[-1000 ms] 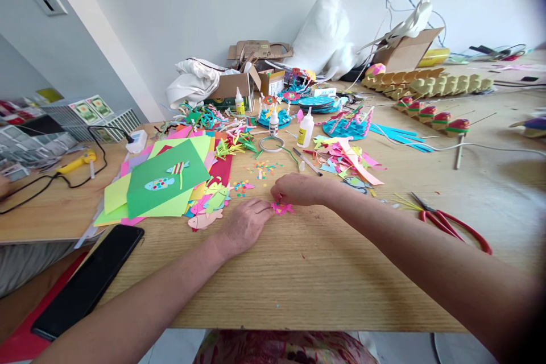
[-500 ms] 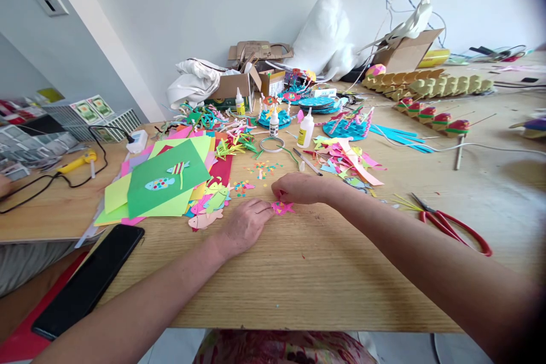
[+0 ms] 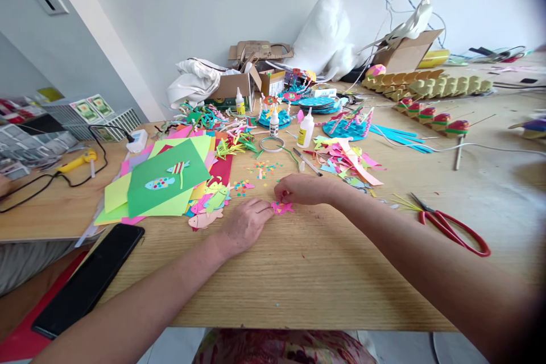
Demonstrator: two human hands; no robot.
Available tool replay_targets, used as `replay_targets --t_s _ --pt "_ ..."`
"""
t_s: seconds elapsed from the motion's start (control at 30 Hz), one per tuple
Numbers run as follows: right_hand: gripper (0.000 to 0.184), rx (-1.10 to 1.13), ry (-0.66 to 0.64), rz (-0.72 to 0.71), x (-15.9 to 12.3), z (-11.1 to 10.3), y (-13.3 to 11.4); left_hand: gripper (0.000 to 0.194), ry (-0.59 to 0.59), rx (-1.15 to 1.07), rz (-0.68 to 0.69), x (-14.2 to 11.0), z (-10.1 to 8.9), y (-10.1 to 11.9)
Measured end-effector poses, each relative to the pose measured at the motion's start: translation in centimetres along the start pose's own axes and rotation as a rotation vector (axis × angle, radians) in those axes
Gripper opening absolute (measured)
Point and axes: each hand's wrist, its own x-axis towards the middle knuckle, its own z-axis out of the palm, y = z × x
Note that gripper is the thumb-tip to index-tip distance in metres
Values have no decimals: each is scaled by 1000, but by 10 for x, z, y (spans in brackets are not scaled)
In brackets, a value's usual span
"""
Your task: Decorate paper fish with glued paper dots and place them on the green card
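A small pink paper fish [image 3: 281, 208] with coloured dots on it lies flat on the wooden table. My left hand [image 3: 249, 223] rests on the table with its fingers together, holding the fish's left end by the fingertips. Over the fish's upper edge, my right hand [image 3: 302, 189] is closed in a pinch; whatever lies between its fingertips is hidden. Loose coloured paper dots [image 3: 262, 169] are scattered beyond my hands. To the left of them, more dots [image 3: 241, 187] lie near a pile of cut paper fish [image 3: 213, 199].
Coloured paper sheets [image 3: 147, 182] and a black phone [image 3: 89, 278] lie left. Red-handled scissors [image 3: 454, 230] are at right. Glue bottles [image 3: 305, 129], a brush [image 3: 307, 163], a tape ring [image 3: 272, 144] and paper scraps [image 3: 345, 159] stand or lie beyond my hands.
My right hand has shifted very slightly to the right above the fish. My left hand and the fish stay in place.
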Motion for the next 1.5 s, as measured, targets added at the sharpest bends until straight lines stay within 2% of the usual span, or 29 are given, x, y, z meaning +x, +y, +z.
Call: replay_targets --t_s 0.27,0.53,1.33,1.5 --pt "25 -25 10 19 2 4 -5 28 -19 -14 -7 1 -2 1" --pt "21 83 8 50 -1 0 -1 29 -21 -17 -12 0 -2 1" --pt "26 31 36 43 1 5 -5 30 1 4 -9 0 0 1" --pt "25 8 78 18 0 4 -7 30 1 3 -1 0 0 1"
